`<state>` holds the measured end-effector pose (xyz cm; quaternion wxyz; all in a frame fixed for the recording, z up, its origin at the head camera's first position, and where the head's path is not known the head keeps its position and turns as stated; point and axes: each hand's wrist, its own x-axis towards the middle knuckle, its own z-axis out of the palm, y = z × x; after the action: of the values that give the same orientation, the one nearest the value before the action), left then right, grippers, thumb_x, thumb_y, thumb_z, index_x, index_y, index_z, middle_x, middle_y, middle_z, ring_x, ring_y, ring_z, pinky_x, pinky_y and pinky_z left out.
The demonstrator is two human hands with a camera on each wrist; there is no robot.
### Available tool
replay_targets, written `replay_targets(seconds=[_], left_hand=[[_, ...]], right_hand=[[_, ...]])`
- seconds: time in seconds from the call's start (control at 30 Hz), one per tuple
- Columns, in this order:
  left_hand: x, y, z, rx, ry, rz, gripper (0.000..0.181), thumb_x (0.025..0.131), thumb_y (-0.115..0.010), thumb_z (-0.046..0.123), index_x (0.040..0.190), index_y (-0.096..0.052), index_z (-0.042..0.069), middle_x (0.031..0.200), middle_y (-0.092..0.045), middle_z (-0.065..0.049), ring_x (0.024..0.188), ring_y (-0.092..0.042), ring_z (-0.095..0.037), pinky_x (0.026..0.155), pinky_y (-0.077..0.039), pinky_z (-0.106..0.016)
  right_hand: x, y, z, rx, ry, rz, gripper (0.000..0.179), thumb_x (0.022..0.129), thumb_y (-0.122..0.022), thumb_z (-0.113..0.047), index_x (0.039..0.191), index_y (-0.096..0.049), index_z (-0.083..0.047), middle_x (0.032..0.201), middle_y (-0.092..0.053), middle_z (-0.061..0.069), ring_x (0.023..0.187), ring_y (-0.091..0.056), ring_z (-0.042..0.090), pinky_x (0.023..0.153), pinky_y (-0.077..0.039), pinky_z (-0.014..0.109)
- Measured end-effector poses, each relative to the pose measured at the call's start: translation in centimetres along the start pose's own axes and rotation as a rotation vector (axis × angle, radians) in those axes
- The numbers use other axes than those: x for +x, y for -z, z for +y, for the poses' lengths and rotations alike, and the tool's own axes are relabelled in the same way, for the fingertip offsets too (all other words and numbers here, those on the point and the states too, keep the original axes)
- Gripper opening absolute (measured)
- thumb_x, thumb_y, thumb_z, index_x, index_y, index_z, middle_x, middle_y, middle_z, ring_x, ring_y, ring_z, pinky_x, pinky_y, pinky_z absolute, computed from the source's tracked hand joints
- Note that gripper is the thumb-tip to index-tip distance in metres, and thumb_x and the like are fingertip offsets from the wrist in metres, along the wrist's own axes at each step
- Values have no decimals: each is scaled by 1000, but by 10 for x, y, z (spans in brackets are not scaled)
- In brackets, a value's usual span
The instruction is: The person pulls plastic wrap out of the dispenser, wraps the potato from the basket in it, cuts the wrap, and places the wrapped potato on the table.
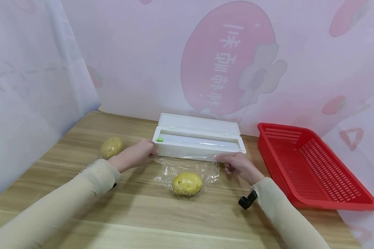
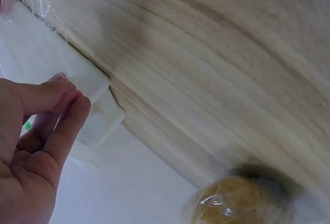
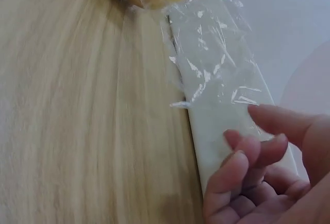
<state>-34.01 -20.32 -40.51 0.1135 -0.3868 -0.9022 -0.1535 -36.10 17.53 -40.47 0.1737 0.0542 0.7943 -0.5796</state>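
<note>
A yellow potato (image 1: 187, 183) lies on the table with clear cling film (image 1: 202, 169) over and around it. Behind it stands a white cling film box (image 1: 199, 156), its lid (image 1: 199, 124) raised, with a film roll (image 1: 199, 141) inside. My left hand (image 1: 140, 154) pinches the film between thumb and fingers at the box's left front corner. At the right front, my right hand (image 3: 258, 172) has its thumb and forefinger apart, the thumb tip close to the film's edge and the other fingers loosely curled. Whether the thumb touches the film is unclear.
Another potato (image 1: 112, 148), wrapped in film in the left wrist view, lies at the left beyond my forearm. A red plastic basket (image 1: 333, 202) stands at the right edge of the wooden table (image 1: 143, 221). A printed curtain (image 1: 137, 62) hangs behind. A green slider (image 1: 160, 139) sits on the box.
</note>
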Motion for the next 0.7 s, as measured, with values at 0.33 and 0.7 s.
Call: replay_targets(seconds=[0.33, 0.7], left_hand=[[-5, 2, -1, 22, -98, -19, 47, 68, -55, -24, 50, -38, 17, 59, -29, 10, 57, -28, -7, 49, -30, -21], [-10, 5, -3, 103, -153, -86, 40, 69, -55, -21, 51, -49, 14, 65, -47, 7, 59, -38, -9, 49, -36, -20]], right_hand=[[0, -4, 0, -33, 7, -69, 17, 81, -79, -13, 71, -68, -6, 58, -51, 3, 52, -51, 14, 51, -45, 24], [0, -8, 6, -35, 35, -245, 10, 86, -69, -6, 77, -66, -2, 65, -55, 5, 58, -55, 14, 54, -48, 24]])
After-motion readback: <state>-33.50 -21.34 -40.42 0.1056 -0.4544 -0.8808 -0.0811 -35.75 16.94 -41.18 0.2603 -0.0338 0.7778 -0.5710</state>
